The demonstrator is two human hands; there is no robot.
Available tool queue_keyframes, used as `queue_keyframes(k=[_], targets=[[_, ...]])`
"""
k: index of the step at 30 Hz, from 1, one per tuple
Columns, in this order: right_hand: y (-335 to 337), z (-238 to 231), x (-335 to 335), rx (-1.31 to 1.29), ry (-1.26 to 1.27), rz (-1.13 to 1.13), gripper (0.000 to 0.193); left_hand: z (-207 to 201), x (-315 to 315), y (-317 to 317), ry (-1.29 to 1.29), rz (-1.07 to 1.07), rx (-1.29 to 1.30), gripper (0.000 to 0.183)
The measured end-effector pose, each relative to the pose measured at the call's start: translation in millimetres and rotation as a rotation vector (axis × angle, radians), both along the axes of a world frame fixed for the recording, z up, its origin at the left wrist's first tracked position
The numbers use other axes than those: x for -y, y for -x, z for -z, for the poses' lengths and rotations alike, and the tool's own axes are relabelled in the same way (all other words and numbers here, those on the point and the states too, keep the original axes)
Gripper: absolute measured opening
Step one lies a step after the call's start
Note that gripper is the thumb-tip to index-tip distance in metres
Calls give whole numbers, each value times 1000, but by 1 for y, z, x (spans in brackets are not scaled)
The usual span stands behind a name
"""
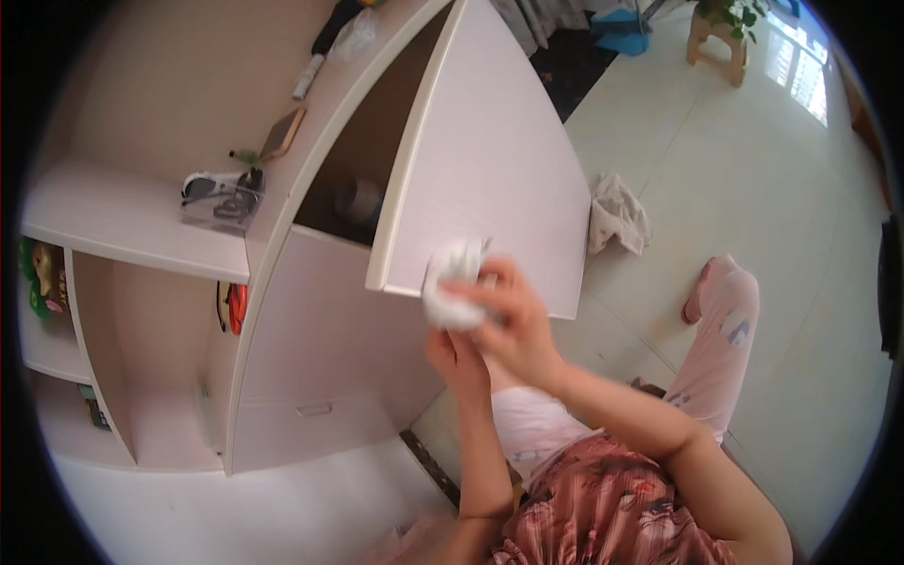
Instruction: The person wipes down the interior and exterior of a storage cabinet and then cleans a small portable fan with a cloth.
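Observation:
A white, rounded thing [450,299] is held between my hands, in front of an open cabinet door [499,160]. Motion smears it, and its kind cannot be made out. My right hand [513,320] is closed on it from the right, fingers bent across its side. Below it, my left hand [454,353] grips its underside, with the fingers partly hidden. Behind the door's edge the cabinet's dark inside shows, where a round grey-white thing [358,201] stands.
A clear box with small items [221,198] and a phone-like slab [282,132] lie on the cabinet top. Open shelves [165,348] are at the left. A crumpled pale cloth [619,215] lies on the tiled floor, with a wooden stool [718,47] beyond.

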State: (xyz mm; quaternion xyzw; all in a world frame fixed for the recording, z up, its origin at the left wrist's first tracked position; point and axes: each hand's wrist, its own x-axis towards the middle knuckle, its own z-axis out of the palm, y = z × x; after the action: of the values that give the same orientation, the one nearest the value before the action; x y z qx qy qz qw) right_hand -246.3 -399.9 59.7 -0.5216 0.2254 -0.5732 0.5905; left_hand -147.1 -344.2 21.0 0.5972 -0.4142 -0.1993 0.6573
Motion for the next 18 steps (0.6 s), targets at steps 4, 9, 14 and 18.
queue_keyframes(k=[4, 9, 14, 18], targets=[[-10, 13, 31, 111, 243, 137, 37, -20, 9, 21, 20, -107, 284, 34], [-22, -16, 119, 282, -241, 360, 46, -46, 17, 7, -75, 34, 282, 46], [-24, -39, 80, 224, 329, 248, 59, -53, 25, 5, -189, -56, 284, 47], [-18, -56, 192, 144, 206, 525, 54, -54, 23, 7, -190, -69, 336, 36]])
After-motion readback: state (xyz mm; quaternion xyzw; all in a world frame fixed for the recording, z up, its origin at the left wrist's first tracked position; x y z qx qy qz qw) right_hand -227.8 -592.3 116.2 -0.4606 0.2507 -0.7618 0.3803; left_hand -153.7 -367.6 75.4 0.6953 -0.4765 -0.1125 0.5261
